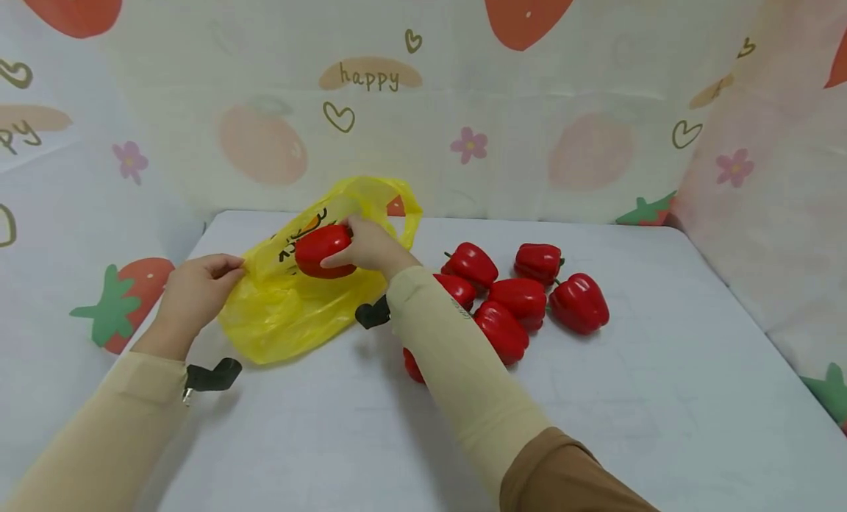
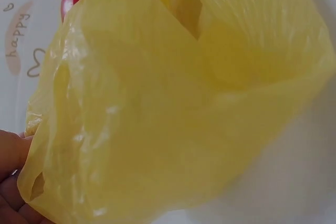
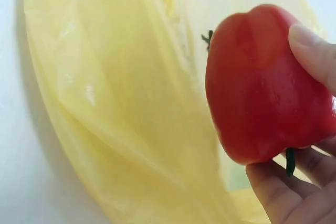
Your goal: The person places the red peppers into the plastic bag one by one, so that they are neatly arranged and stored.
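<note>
A yellow plastic bag (image 1: 291, 317) with dark printing lies spread at the left of the table, its handle loop at the far end. My left hand (image 1: 201, 295) pinches the bag's left edge between thumb and fingers; the left wrist view has this hand (image 2: 13, 177) at its lower left. With thumb and fingers round it, my right hand (image 1: 377, 249) holds a red bell pepper (image 1: 324, 251) over the bag's mouth. Close up in the right wrist view, the pepper (image 3: 262, 87) shows its green stem pointing down. Whether anything lies inside the bag, I cannot tell.
Several red bell peppers, among them one at the right (image 1: 579, 304) and one at the back (image 1: 538, 262), lie grouped right of the bag on the white table (image 1: 662, 394). My right forearm partly covers some. A printed cloth (image 1: 503, 93) hangs behind the table.
</note>
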Demonstrator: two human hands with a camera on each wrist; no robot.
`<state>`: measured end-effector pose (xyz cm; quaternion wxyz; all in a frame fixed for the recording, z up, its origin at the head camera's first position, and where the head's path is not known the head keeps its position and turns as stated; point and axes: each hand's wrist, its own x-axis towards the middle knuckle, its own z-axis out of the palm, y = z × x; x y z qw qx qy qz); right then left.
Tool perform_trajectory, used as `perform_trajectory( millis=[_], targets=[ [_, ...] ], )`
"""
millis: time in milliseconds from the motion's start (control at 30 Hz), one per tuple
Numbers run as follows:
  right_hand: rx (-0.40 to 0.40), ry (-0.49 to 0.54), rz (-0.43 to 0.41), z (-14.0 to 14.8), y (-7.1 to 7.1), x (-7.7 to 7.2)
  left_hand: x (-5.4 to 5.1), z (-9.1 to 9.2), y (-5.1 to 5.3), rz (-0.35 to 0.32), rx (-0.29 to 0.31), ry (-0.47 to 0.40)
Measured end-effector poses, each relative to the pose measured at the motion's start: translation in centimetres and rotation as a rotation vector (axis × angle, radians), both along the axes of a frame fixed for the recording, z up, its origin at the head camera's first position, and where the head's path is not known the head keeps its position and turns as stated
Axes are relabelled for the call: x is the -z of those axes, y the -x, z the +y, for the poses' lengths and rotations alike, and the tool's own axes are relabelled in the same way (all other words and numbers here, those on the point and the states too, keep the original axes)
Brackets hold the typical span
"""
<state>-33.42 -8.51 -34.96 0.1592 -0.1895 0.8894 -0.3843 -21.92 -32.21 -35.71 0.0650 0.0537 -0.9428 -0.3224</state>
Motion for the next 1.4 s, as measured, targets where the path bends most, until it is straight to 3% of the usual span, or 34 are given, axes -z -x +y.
perform_trajectory(
  millis=[367, 700, 1033, 1200, 1400],
  targets=[
    [-0.085, -0.047, -0.052, -0.6, -0.3, 1.8, -0.1, -0.2, -0.3, -0.028, -0.006, 0.003],
    [-0.050, -0.106, -0.085, -1.0, -0.6, 2.4, -0.3, -0.2, -0.7, -0.036, -0.005, -0.004],
    [-0.048, -0.106, -0.100, -0.9, -0.5, 2.2, 0.2, -0.3, -0.4, -0.041, -0.009, 0.012],
    [-0.068, -0.065, -0.101, -0.4, 0.0, 1.8, 0.2, -0.1, -0.3, -0.072, -0.014, -0.003],
    [-0.129, 0.016, -0.096, 0.4, 0.5, 1.0, 0.2, 0.1, -0.1, -0.053, -0.011, 0.018]
  ],
)
